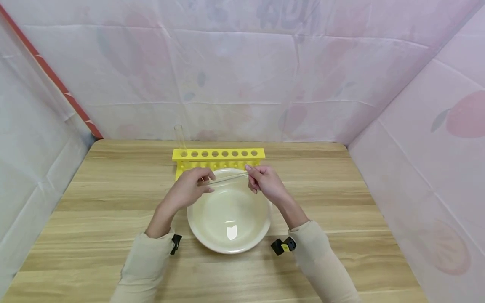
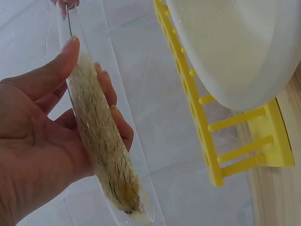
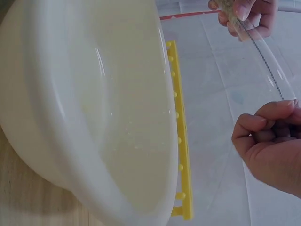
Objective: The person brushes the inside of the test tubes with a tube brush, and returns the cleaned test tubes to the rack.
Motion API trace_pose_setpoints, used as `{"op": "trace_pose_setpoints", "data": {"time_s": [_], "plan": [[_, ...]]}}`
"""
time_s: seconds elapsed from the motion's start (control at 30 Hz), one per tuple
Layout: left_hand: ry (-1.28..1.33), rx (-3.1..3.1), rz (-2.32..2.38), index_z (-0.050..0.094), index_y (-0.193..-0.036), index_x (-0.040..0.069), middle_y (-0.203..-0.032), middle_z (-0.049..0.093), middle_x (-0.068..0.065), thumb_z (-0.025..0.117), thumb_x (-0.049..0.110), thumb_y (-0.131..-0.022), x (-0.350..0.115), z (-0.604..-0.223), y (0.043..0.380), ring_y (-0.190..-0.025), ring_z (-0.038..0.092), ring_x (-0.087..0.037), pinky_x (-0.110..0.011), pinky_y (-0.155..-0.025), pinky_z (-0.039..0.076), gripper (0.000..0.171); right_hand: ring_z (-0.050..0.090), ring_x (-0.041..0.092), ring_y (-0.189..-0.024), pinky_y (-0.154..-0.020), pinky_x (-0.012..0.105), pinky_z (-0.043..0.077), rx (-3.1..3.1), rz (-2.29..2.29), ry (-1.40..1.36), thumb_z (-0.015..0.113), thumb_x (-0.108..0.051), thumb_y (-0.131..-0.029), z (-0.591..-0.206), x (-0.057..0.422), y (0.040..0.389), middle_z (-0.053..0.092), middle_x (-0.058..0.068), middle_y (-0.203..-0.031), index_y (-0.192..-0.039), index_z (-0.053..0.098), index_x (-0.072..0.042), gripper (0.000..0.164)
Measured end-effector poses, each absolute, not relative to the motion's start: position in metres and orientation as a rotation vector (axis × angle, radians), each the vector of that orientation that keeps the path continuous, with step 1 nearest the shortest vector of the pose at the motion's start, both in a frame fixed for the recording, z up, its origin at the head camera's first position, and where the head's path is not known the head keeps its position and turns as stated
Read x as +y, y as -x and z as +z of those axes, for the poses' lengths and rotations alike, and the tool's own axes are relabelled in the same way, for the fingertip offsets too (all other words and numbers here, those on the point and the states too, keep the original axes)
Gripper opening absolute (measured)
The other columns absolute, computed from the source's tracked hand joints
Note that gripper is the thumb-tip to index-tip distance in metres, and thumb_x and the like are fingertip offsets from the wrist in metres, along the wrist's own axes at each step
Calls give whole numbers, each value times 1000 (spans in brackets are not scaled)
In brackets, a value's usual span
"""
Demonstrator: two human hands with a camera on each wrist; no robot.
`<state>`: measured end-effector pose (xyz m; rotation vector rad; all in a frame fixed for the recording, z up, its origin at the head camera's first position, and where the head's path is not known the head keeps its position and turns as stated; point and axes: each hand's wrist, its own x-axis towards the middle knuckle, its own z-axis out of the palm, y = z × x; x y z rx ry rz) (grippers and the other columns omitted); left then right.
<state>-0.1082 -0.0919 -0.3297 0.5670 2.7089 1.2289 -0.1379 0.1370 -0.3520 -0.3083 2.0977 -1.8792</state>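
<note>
My left hand (image 1: 189,186) holds a clear glass test tube (image 1: 227,178) tilted above the white basin (image 1: 191,227), thumb on one side and fingers on the other. Inside the tube sits a test tube brush (image 2: 101,127), its pale and dark bristles filling the lower part. The brush's twisted wire stem (image 3: 267,65) runs up through the tube to my right hand (image 1: 268,184), which pinches it near the tube's mouth with curled fingers. The exact grip of the right fingertips is partly hidden in the right wrist view.
A yellow test tube rack (image 1: 218,154) stands behind the basin, with one clear test tube (image 1: 180,141) upright in its leftmost hole. All rests on a wooden table (image 1: 125,202). Printed cloth walls (image 1: 235,71) enclose the back and sides.
</note>
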Motion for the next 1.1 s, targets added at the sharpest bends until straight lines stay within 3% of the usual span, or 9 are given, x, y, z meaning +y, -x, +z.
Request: {"op": "trace_pose_setpoints", "data": {"time_s": [0.3, 0.5, 0.73, 0.87, 1.1], "plan": [[-632, 2629, 1329, 62, -95, 3, -85, 59, -6, 68, 3, -81, -99, -332, 109, -81, 55, -22, -35, -71, 46, 15, 35, 39, -47, -48, 29, 36, 2146, -1907, 512, 46, -14, -97, -346, 142, 140, 38, 5, -46, -55, 39, 6, 47], [-652, 2578, 1369, 63, -95, 3, -88, 61, -7, 67, 5, -82, -102, -330, 108, -82, 56, -21, -34, -71, 47, 14, 36, 35, -45, -48, 27, 37, 2165, -1894, 614, 45, -10, -96, -341, 145, 140, 40, 7, -47, -54, 39, 5, 46], [-674, 2525, 1408, 63, -94, 4, -90, 61, -6, 66, 6, -83, -102, -326, 107, -82, 57, -20, -33, -70, 47, 12, 38, 17, -43, -45, 26, 33, 2201, -1885, 759, 44, -4, -96, -336, 151, 142, 37, 16, -47, -53, 38, 1, 44], [-662, 2570, 1376, 63, -94, 5, -88, 62, -5, 67, 6, -82, -101, -326, 104, -82, 57, -20, -32, -69, 47, 13, 36, 18, -42, -45, 25, 33, 2152, -1920, 671, 44, -4, -96, -334, 150, 141, 35, 11, -46, -52, 37, 2, 44], [-651, 2681, 1306, 63, -91, 6, -81, 58, -2, 70, 5, -79, -98, -329, 102, -78, 55, -19, -33, -69, 45, 14, 28, 16, -39, -50, 26, 34, 1864, -2048, 275, 43, -4, -96, -329, 146, 138, 27, -1, -43, -51, 34, -3, 46]]}}
